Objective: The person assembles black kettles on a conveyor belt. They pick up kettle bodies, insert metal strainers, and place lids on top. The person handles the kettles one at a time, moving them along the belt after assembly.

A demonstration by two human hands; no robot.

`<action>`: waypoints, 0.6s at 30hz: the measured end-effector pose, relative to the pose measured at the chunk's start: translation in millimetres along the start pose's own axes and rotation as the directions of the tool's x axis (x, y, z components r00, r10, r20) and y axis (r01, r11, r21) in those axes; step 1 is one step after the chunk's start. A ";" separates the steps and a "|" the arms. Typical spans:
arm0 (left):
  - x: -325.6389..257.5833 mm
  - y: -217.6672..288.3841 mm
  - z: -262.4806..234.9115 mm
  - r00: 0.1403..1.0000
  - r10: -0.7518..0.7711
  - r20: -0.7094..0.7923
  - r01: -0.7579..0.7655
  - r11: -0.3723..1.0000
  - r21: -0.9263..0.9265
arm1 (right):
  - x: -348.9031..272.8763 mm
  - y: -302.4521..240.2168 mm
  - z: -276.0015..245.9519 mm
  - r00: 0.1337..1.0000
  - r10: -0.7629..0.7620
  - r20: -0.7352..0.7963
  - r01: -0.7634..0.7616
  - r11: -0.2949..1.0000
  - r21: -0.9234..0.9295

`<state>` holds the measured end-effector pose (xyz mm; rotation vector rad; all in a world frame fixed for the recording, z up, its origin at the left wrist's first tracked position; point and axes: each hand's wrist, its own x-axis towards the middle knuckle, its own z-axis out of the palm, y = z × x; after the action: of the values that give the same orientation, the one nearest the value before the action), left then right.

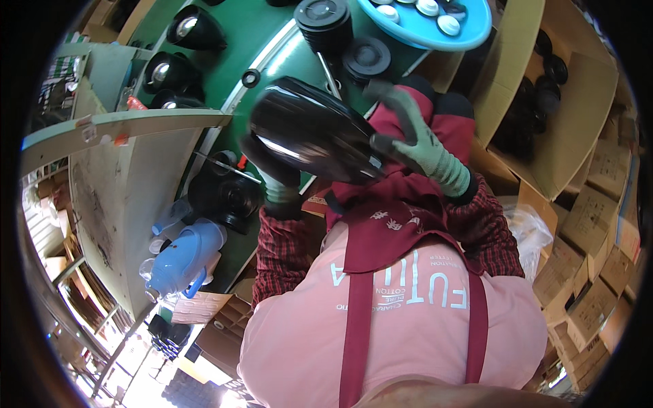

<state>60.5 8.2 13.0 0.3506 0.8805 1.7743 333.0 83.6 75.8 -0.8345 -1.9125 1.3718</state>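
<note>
A large glossy black jug-like shell [309, 129] lies tilted across my lap at the bench edge. My left hand [275, 173], in a grey-green glove with a dark palm, grips its left underside; the shell hides most of those fingers. At its right end is my right hand [415, 136], gloved the same way, thumb and fingers spread apart. Its lower fingers reach the shell's rim, and whether they press on it I cannot tell. Just beyond the shell, a small black ring [251, 78] rests on the green bench [272, 34].
Stacked black discs [323, 17] and a blue basin [462, 42] with white round parts stand at the far side. More black shells [194, 27] lie left. A blue jug [187, 251] stands lower left. An open carton [578, 115] with black parts is at my right.
</note>
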 end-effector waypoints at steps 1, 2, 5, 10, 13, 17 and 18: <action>8.4 3.3 -6.2 1.000 -0.021 -0.012 0.021 1.000 0.015 | -0.8 12.5 5.7 0.992 0.008 0.128 -0.009 1.000 0.007; 15.1 4.0 -9.6 0.998 -0.055 -0.024 0.056 0.998 0.026 | -2.6 22.6 10.1 0.968 0.024 0.248 -0.026 1.000 0.007; 11.6 -2.8 -18.8 0.973 -0.230 0.016 0.230 0.973 -0.019 | -1.4 35.6 55.5 0.966 -0.050 0.253 0.065 0.997 -0.052; -6.0 -13.8 -53.8 0.910 -0.301 -0.286 0.393 0.845 0.363 | 10.3 69.4 95.7 0.958 0.266 0.106 -0.278 0.952 0.125; -7.6 -12.0 -64.5 0.931 0.157 -0.331 0.091 0.775 0.625 | 13.4 72.8 112.1 0.966 0.252 0.060 -0.259 0.940 0.222; -14.8 19.3 -22.6 0.892 0.221 0.393 -0.428 0.137 0.893 | 19.1 79.1 114.4 0.949 0.308 0.064 -0.313 0.945 0.097; -11.0 20.3 -12.7 0.893 0.210 0.398 -0.418 0.058 0.906 | 17.9 78.8 117.8 0.954 0.300 0.024 -0.300 0.945 0.133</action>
<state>42.9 -9.9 20.6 1.7005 1.9370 1.1507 239.5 52.4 -27.6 -1.0896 -1.7219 1.6622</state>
